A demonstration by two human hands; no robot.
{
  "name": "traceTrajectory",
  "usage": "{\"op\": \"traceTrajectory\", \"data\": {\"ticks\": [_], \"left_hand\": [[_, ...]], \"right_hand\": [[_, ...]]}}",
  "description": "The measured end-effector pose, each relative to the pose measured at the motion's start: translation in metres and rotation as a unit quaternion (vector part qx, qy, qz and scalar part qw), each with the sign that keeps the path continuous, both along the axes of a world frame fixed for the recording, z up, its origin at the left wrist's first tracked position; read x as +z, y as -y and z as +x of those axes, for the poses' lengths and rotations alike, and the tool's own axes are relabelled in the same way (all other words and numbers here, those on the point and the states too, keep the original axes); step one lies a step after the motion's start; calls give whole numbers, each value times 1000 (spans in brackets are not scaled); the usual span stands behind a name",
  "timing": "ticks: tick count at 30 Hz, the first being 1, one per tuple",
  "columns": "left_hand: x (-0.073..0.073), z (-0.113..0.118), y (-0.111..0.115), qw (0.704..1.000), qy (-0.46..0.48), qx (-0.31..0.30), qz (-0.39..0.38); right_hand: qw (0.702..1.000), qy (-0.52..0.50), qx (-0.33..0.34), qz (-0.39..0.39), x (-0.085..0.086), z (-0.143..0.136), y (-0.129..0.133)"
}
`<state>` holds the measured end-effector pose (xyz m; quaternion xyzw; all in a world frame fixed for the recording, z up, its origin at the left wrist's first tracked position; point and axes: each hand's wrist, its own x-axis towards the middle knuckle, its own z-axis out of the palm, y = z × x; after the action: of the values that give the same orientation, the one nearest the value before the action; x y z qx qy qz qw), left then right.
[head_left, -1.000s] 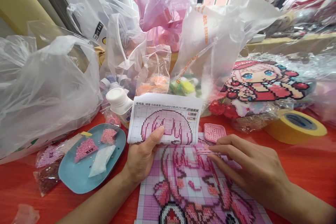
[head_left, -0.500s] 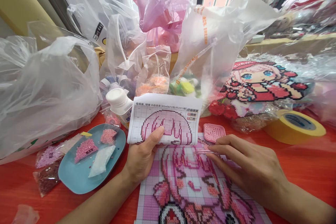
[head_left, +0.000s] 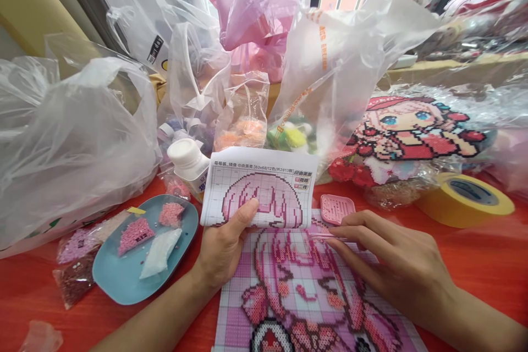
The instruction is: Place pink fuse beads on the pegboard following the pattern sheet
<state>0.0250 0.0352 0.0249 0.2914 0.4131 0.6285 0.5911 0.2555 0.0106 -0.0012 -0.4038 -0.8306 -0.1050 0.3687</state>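
Note:
My left hand point(head_left: 231, 236) pinches a folded paper pattern chart point(head_left: 268, 176) between thumb and fingers, its printed pink head of hair facing me. Pink tweezers point(head_left: 324, 236) are held in my right hand point(head_left: 383, 253), their tips over the upper part of the bead picture. That picture, made of small fuse beads on a gridded pegboard point(head_left: 231, 297), shows a pink-haired character. The paper covers part of its top, and my right hand covers part of its right side. Just above my right fingertips lies a small pink ridged tray point(head_left: 337, 209).
On the left, a blue plate point(head_left: 111, 286) carries bead packets, with more bead bags point(head_left: 76, 272) beside it. A white bottle point(head_left: 185, 159) and several plastic bags point(head_left: 330, 71) stand behind. Yellow tape point(head_left: 433, 203) and a wrapped bead figure point(head_left: 416, 126) are at right.
The tweezer tips have shifted slightly and show a little wider apart over the bead picture. My left hand and the paper stay almost where they were.

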Motion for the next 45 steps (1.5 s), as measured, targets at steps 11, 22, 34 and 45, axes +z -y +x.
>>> {"op": "traceTrajectory", "data": {"ticks": [11, 22, 34, 45], "left_hand": [[1, 1, 0, 1000, 10, 1, -4], [-1, 0, 0, 1000, 10, -1, -20], [1, 0, 1, 1000, 4, -4, -10], [1, 1, 2, 1000, -1, 5, -21]], "right_hand": [[1000, -7, 16, 4, 1, -2, 0], [1000, -9, 18, -1, 2, -2, 0], [1000, 6, 18, -14, 0, -3, 1], [999, 32, 6, -5, -2, -1, 2]]}}
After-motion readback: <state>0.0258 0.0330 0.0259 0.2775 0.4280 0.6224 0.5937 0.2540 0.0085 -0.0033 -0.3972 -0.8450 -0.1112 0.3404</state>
